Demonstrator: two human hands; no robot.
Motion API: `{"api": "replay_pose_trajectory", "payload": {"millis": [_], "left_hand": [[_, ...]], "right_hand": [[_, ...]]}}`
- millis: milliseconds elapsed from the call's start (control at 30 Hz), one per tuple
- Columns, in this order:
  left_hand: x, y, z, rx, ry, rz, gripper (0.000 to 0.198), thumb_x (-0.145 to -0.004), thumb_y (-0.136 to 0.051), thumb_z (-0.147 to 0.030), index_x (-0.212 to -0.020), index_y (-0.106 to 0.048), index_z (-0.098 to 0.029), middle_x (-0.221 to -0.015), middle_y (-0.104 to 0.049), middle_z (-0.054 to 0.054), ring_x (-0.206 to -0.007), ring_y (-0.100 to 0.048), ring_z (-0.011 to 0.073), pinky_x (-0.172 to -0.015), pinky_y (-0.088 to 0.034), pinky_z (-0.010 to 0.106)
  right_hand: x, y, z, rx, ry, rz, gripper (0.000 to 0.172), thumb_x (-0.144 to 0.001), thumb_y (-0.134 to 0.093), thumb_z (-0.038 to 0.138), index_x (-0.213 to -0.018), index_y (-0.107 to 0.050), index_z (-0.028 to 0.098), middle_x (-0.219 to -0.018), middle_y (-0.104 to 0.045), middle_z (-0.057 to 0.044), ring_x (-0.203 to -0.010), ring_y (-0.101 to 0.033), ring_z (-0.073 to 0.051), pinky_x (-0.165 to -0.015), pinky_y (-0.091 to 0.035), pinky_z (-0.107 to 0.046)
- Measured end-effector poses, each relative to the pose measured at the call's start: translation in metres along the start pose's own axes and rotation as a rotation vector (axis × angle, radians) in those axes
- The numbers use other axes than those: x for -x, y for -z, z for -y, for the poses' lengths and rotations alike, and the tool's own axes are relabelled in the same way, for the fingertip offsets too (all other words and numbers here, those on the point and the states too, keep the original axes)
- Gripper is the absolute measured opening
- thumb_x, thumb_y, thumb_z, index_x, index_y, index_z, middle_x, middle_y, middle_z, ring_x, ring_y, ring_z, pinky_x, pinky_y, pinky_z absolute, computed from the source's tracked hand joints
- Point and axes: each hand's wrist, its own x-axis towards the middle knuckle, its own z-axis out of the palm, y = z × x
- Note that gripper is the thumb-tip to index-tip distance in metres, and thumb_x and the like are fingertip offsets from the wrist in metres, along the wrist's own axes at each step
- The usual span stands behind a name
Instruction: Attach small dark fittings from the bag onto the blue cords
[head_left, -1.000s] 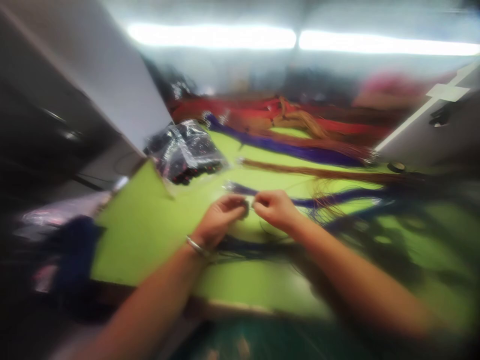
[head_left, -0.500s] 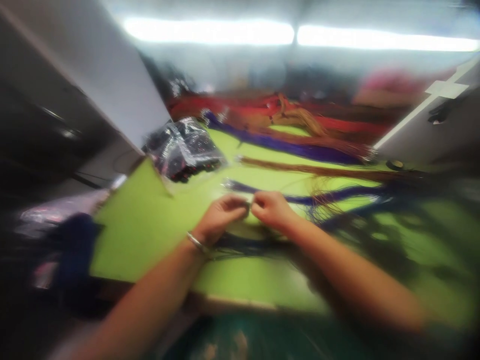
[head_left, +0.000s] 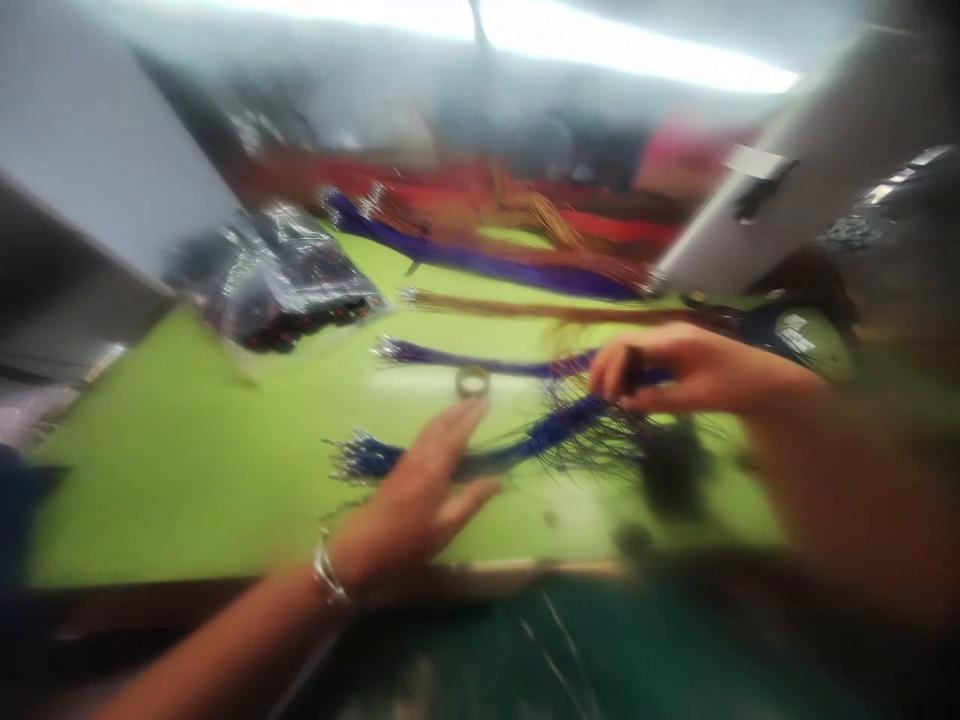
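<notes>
My left hand [head_left: 427, 485] is open, its fingers stretched out over a bundle of blue wires [head_left: 367, 457] with bare metal-tipped ends to the left. Just beyond its fingertips stands a small ring [head_left: 472, 382] that looks like a roll of tape; whether they touch it I cannot tell. Farther right, my right hand [head_left: 667, 370] is closed round the same blue bundle, with loose thin wire ends hanging below. Motion blurs both hands somewhat. Behind them lies a purple-blue wire bundle [head_left: 465, 357], partly hidden on its right by my right hand.
Brown wires [head_left: 510, 308] lie across the green table [head_left: 187, 480]. Farther back are a thick purple bundle [head_left: 480, 262] and red and orange wires. A clear plastic bag of dark parts [head_left: 292, 290] sits at the left. Pale uprights stand on both sides.
My hands were pinched together over the table and have come apart. The left has opened and moved down; the right has moved right and closed on the blue wires. The view has turned right.
</notes>
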Motion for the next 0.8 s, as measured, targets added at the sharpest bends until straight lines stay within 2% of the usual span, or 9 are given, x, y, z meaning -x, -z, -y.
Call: {"api": "replay_pose_trajectory", "payload": {"millis": [33, 100, 167, 233, 300, 367, 500, 633, 800], "left_hand": [[0.003, -0.009, 0.004, -0.118, -0.012, 0.037, 0.069, -0.081, -0.056, -0.036, -0.142, -0.027, -0.027, -0.149, -0.025, 0.009, -0.135, -0.023, 0.0314, -0.11, -0.023, 0.049], [0.005, -0.025, 0.014, -0.289, -0.027, 0.107, 0.071, -0.081, -0.055, -0.036, -0.143, -0.023, -0.026, -0.152, -0.013, 0.01, -0.137, -0.015, 0.0326, -0.11, -0.021, 0.051], [0.003, -0.036, 0.022, -0.416, -0.036, 0.146, 0.069, -0.082, -0.053, -0.037, -0.143, -0.024, -0.026, -0.153, -0.008, 0.01, -0.138, -0.01, 0.0333, -0.109, -0.019, 0.052], [0.001, -0.042, 0.028, -0.514, -0.048, 0.151, 0.067, -0.083, -0.051, -0.038, -0.143, -0.023, -0.026, -0.153, -0.007, 0.01, -0.138, -0.009, 0.0328, -0.109, -0.018, 0.052], [-0.001, -0.043, 0.03, -0.588, -0.062, 0.156, 0.066, -0.084, -0.048, -0.04, -0.143, -0.023, -0.026, -0.153, -0.009, 0.01, -0.138, -0.009, 0.0316, -0.109, -0.017, 0.051], [-0.002, -0.042, 0.031, -0.646, -0.072, 0.174, 0.064, -0.085, -0.044, -0.044, -0.143, -0.025, -0.024, -0.152, -0.012, 0.01, -0.138, -0.011, 0.0303, -0.11, -0.017, 0.05], [-0.005, -0.039, 0.031, -0.727, -0.067, 0.22, 0.065, -0.087, -0.038, -0.048, -0.143, -0.025, -0.019, -0.151, -0.018, 0.011, -0.139, -0.011, 0.0282, -0.111, -0.014, 0.047], [-0.014, -0.037, 0.033, -0.761, -0.055, 0.241, 0.067, -0.085, -0.039, -0.049, -0.143, -0.026, -0.018, -0.15, -0.019, 0.011, -0.138, -0.013, 0.028, -0.111, -0.013, 0.046], [-0.031, -0.032, 0.037, -0.762, -0.044, 0.274, 0.065, -0.084, -0.042, -0.047, -0.141, -0.03, -0.02, -0.149, -0.022, 0.012, -0.137, -0.018, 0.0282, -0.11, -0.014, 0.047]], "right_hand": [[0.021, 0.003, -0.008, -0.041, 0.072, 0.238, 0.022, -0.071, -0.064, 0.043, -0.079, -0.071, 0.024, -0.096, -0.067, -0.003, -0.084, -0.061, -0.013, -0.074, -0.049, -0.022], [0.064, -0.005, -0.012, -0.068, 0.121, 0.391, 0.026, -0.076, -0.061, 0.038, -0.098, -0.068, 0.026, -0.112, -0.062, -0.005, -0.103, -0.057, -0.016, -0.088, -0.047, -0.027], [0.1, -0.034, -0.003, -0.016, 0.093, 0.358, 0.04, -0.077, -0.06, 0.034, -0.116, -0.059, 0.025, -0.125, -0.055, -0.009, -0.119, -0.048, -0.02, -0.099, -0.041, -0.035], [0.126, -0.073, 0.01, 0.06, 0.082, 0.332, 0.043, -0.076, -0.061, 0.034, -0.118, -0.057, 0.023, -0.126, -0.053, -0.012, -0.124, -0.042, -0.025, -0.103, -0.036, -0.043], [0.141, -0.107, 0.016, 0.146, 0.058, 0.155, 0.03, -0.079, -0.057, 0.03, -0.108, -0.061, 0.022, -0.12, -0.058, -0.011, -0.122, -0.044, -0.025, -0.105, -0.031, -0.048], [0.148, -0.123, 0.008, 0.24, 0.054, 0.007, 0.022, -0.082, -0.051, 0.021, -0.1, -0.063, 0.023, -0.115, -0.061, -0.008, -0.12, -0.046, -0.022, -0.108, -0.025, -0.049], [0.15, -0.099, -0.041, 0.414, 0.015, -0.18, 0.016, -0.082, -0.052, 0.02, -0.089, -0.065, 0.024, -0.107, -0.066, -0.004, -0.119, -0.048, -0.023, -0.109, -0.016, -0.052], [0.146, -0.069, -0.081, 0.381, 0.055, -0.095, 0.015, -0.082, -0.053, 0.021, -0.086, -0.067, 0.023, -0.105, -0.067, -0.004, -0.116, -0.051, -0.022, -0.107, -0.023, -0.05], [0.14, -0.069, -0.104, 0.277, 0.093, -0.116, 0.016, -0.082, -0.052, 0.02, -0.089, -0.066, 0.024, -0.108, -0.065, -0.006, -0.117, -0.049, -0.022, -0.104, -0.032, -0.048]]}}
